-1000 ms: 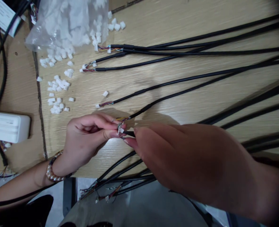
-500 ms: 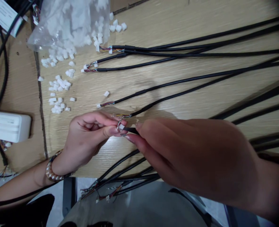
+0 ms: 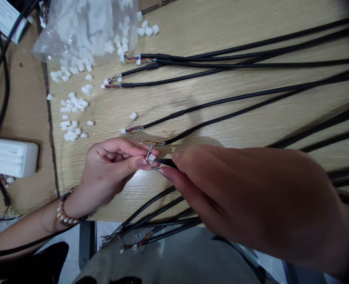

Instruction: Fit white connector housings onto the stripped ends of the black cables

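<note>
Between its thumb and index finger, my left hand [image 3: 111, 169] pinches a small white connector [image 3: 151, 158] with thin wires beside it. My right hand [image 3: 236, 197] is closed on a thin black cable or tool [image 3: 166, 162], whose tip meets the connector; I cannot make out which it is. Just above the fingertips, a black cable [image 3: 189, 131] ends in thin yellow and other coloured wires. Left of that lies a second cable [image 3: 168, 117] with a white connector [image 3: 123, 131] on its end. A loose white connector [image 3: 133, 116] rests above it.
Loose white connectors [image 3: 75, 103] lie in piles at the left, below a clear plastic bag [image 3: 82, 29] of more. Black cables [image 3: 251, 66] cross the wooden table [image 3: 209, 19]. Other cables [image 3: 150, 203] hang over its front edge. A white box [image 3: 11, 157] stands far left.
My right hand has shifted slightly to the right, and the dark piece shows a little more. My left hand stays almost in place with the connector.
</note>
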A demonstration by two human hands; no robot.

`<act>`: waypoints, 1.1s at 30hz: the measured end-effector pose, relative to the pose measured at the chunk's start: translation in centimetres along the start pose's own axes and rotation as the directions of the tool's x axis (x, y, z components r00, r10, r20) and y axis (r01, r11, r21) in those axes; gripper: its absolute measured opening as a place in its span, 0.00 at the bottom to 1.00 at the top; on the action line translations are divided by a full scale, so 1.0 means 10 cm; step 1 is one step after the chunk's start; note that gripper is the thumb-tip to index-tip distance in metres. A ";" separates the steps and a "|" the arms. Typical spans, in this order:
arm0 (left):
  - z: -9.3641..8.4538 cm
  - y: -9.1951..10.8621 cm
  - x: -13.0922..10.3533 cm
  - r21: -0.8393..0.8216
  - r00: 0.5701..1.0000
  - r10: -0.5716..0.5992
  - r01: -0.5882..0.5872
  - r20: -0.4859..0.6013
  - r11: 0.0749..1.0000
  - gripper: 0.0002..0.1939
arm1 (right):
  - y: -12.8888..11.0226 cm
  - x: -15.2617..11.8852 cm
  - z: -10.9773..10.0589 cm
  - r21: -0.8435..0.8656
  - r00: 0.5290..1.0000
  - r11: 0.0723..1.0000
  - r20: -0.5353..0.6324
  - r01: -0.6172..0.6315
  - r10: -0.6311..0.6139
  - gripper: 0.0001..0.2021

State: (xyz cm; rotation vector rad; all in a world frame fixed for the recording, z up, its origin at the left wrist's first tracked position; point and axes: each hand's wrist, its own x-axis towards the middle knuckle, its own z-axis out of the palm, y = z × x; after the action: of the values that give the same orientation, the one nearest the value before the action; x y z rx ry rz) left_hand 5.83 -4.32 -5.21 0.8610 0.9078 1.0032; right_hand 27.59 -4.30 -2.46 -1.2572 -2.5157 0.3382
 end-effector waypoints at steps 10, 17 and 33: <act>0.04 0.02 0.00 0.025 0.998 -0.023 0.025 -0.067 0.999 0.07 | 0.03 -0.01 0.01 0.024 1.000 0.999 0.014 0.027 -0.028 0.14; 0.04 0.00 0.01 0.042 0.997 0.005 -0.002 -0.081 0.999 0.06 | -0.01 0.00 0.02 -0.020 0.999 0.999 -0.035 0.026 -0.027 0.15; 0.03 0.00 0.00 0.078 0.995 -0.009 0.017 -0.103 0.997 0.05 | 0.01 0.00 0.02 0.018 0.999 1.000 -0.030 0.019 -0.019 0.16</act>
State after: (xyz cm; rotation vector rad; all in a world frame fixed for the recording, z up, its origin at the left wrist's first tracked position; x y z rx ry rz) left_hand 6.09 -4.37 -5.07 0.8752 1.0444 1.0131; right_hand 27.57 -4.31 -2.69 -1.2214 -2.4924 0.3355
